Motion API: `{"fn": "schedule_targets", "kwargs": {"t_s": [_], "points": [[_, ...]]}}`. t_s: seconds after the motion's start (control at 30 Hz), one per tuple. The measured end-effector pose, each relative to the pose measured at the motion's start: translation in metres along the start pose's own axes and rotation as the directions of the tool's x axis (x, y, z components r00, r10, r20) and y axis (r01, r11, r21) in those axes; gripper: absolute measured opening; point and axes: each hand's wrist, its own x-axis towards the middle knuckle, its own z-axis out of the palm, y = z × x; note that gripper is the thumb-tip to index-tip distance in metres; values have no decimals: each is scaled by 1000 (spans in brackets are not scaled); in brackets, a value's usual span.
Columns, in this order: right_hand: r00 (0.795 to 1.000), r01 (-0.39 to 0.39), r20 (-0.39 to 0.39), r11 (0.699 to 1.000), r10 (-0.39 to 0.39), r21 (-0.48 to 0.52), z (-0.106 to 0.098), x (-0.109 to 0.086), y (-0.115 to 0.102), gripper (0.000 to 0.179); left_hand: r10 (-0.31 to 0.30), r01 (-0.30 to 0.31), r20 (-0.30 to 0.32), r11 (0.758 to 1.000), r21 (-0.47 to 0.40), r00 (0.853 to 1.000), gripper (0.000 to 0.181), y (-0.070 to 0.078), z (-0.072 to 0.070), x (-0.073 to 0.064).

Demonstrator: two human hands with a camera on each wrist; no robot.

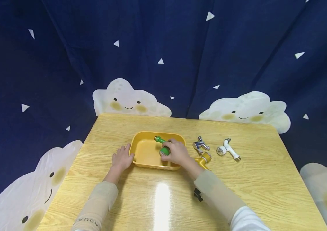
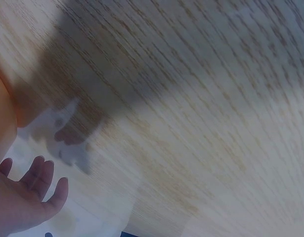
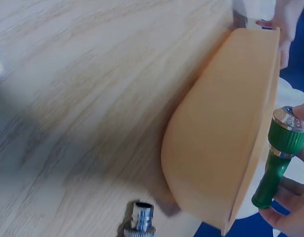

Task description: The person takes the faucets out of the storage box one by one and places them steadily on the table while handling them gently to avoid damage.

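Note:
A green faucet (image 1: 164,150) with a metal threaded end is held by my right hand (image 1: 177,152) over the right part of a yellow plastic basin (image 1: 146,166). In the right wrist view, fingers and thumb grip the green faucet (image 3: 280,153) beside the basin's rim (image 3: 250,182). At the basin's left end, my left hand (image 1: 122,157) touches the rim. Its fingers look loosely extended in the left wrist view, where only a bit of the basin (image 2: 1,113) shows. Whether the green faucet touches the basin floor, I cannot tell.
Right of the basin lie a chrome faucet (image 1: 201,145), a white faucet (image 1: 228,149) and a yellow faucet (image 1: 205,159), partly behind my right arm. A black object (image 1: 198,194) is half covered by the sleeve. The wooden table (image 1: 140,199) ends at a dark blue curtain (image 1: 181,73).

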Motion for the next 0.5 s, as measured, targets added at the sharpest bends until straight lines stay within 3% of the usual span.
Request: {"fn": "schedule_targets", "kwargs": {"t_s": [0.5], "points": [[981, -87, -170, 996, 89, 15, -32, -33, 30, 39, 3, -3, -11, 1000, 7, 1000, 53, 2, 0, 0]]}}
